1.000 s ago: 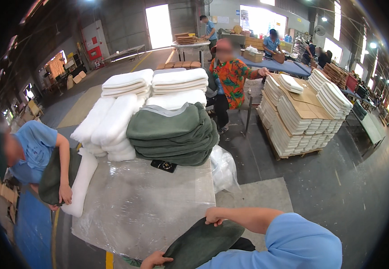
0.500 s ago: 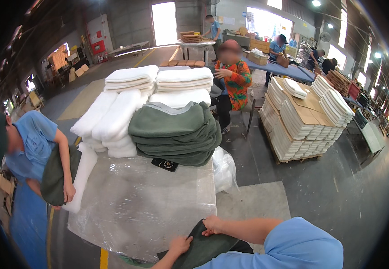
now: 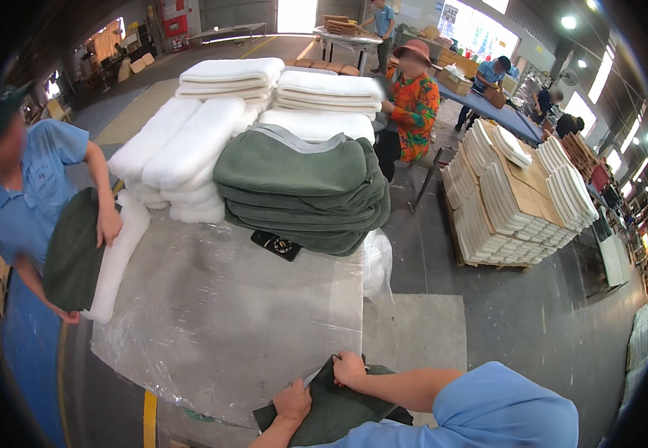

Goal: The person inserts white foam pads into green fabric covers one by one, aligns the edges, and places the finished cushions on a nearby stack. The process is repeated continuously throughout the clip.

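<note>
A dark green fabric cover [image 3: 342,403] is spread across my lap at the near table edge. My left hand [image 3: 292,401] is closed on its edge, and my right hand [image 3: 348,369] pinches the same cover a little farther right. Between them a pale grey strip [image 3: 312,377] shows along the cover's edge. Ahead, several folded green covers [image 3: 294,168] lie stacked on the plastic-wrapped table [image 3: 257,321]. White padding pieces [image 3: 189,145] are piled beside and behind that stack. A black phone-like object [image 3: 275,245] lies at the stack's foot.
At left, a co-worker in blue holds another green cover [image 3: 74,250] against a white pad [image 3: 121,261]. Beyond the table sits a person in an orange patterned shirt [image 3: 415,112]. A pallet of stacked white pads [image 3: 510,198] stands on the right; a plastic bag [image 3: 377,265] hangs beside the table.
The view has shifted. My hands keep hold of the cover, with the left one farther left, and a pale strip now shows between them. The co-worker at left stands straighter.
</note>
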`<state>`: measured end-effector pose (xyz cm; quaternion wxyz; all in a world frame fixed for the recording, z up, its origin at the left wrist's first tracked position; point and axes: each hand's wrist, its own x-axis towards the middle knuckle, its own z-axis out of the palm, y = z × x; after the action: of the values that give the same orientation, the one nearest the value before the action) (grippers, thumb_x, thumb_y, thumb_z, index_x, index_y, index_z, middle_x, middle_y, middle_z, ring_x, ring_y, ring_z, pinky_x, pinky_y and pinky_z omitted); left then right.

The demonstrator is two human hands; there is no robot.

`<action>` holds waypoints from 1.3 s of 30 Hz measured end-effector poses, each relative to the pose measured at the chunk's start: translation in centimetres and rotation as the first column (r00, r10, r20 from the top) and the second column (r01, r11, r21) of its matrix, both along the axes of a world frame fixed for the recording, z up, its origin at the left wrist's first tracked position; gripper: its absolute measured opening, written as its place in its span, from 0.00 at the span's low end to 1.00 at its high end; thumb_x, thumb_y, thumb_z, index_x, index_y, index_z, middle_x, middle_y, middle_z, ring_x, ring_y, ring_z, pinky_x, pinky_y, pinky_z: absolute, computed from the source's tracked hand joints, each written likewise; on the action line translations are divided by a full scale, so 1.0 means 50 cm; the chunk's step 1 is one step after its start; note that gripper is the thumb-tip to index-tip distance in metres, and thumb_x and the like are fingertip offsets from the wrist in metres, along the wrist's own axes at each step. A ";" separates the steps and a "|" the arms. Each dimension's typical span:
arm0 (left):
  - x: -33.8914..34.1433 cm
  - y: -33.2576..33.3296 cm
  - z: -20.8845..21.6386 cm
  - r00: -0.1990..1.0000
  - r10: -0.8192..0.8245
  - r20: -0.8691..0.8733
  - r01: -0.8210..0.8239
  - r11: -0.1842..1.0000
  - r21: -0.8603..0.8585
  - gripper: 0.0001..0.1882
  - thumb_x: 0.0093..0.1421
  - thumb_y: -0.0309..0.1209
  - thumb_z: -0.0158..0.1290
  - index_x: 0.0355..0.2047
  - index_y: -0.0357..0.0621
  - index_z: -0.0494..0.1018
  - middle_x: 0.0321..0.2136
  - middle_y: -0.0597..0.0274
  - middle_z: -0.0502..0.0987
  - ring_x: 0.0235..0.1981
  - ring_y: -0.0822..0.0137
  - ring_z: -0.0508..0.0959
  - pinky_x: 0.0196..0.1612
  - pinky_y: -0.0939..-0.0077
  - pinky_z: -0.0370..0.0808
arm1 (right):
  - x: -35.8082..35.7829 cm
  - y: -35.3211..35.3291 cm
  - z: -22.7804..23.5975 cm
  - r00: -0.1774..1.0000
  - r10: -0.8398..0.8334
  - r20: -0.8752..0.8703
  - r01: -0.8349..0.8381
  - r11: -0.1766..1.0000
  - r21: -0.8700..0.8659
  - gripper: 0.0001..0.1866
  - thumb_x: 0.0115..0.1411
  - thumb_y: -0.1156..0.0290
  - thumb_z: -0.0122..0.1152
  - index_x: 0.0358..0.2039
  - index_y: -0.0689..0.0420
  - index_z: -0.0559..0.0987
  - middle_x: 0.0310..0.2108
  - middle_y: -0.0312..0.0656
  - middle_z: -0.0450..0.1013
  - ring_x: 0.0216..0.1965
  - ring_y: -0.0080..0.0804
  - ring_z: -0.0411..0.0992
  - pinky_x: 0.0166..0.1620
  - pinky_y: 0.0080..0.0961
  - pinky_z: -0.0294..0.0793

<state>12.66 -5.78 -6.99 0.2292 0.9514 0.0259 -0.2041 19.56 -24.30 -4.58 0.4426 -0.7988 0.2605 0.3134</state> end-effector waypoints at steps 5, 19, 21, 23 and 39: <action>0.009 0.029 0.016 0.998 -0.053 0.033 0.055 0.997 -0.059 0.21 0.68 0.51 0.53 0.35 0.45 0.78 0.33 0.43 0.84 0.38 0.39 0.84 0.42 0.40 0.78 | 0.011 0.005 0.001 0.999 -0.002 0.049 0.001 1.000 0.030 0.19 0.75 0.63 0.49 0.43 0.68 0.79 0.25 0.48 0.80 0.20 0.35 0.81 0.25 0.34 0.82; -0.089 0.134 -0.018 0.987 0.142 0.078 -0.154 0.973 0.171 0.24 0.71 0.55 0.49 0.33 0.47 0.78 0.24 0.42 0.82 0.28 0.37 0.83 0.34 0.39 0.76 | -0.016 0.004 -0.004 0.991 0.023 0.131 -0.024 1.000 0.008 0.19 0.75 0.61 0.49 0.40 0.66 0.78 0.22 0.48 0.79 0.19 0.35 0.80 0.25 0.35 0.81; -0.093 0.132 -0.017 0.989 0.115 0.095 -0.129 0.977 0.168 0.24 0.72 0.55 0.49 0.33 0.47 0.78 0.24 0.43 0.81 0.28 0.38 0.83 0.33 0.40 0.76 | -0.019 -0.004 -0.007 0.993 0.025 0.120 -0.025 1.000 0.000 0.18 0.75 0.61 0.50 0.40 0.65 0.78 0.21 0.47 0.79 0.18 0.35 0.80 0.25 0.35 0.81; -0.087 0.134 -0.013 0.990 0.083 0.114 -0.101 0.981 0.163 0.25 0.72 0.55 0.48 0.33 0.47 0.78 0.24 0.43 0.82 0.28 0.38 0.83 0.33 0.41 0.76 | -0.012 -0.008 -0.009 0.992 0.020 0.125 -0.023 0.999 0.025 0.17 0.75 0.61 0.50 0.40 0.65 0.77 0.21 0.47 0.78 0.18 0.35 0.79 0.25 0.35 0.80; -0.081 0.148 -0.022 0.958 -0.051 0.282 -0.008 0.979 0.205 0.25 0.74 0.53 0.47 0.30 0.46 0.76 0.22 0.48 0.82 0.25 0.44 0.83 0.28 0.46 0.76 | -0.137 0.098 0.165 -0.063 0.989 0.137 -0.998 -0.060 -0.030 0.39 0.76 0.39 0.33 0.76 0.54 0.59 0.79 0.44 0.50 0.79 0.48 0.48 0.74 0.59 0.50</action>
<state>8.62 1.60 -8.10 0.1297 0.9895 0.0030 -0.0631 12.73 -19.41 3.69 0.1216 -0.7355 -0.4408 0.5000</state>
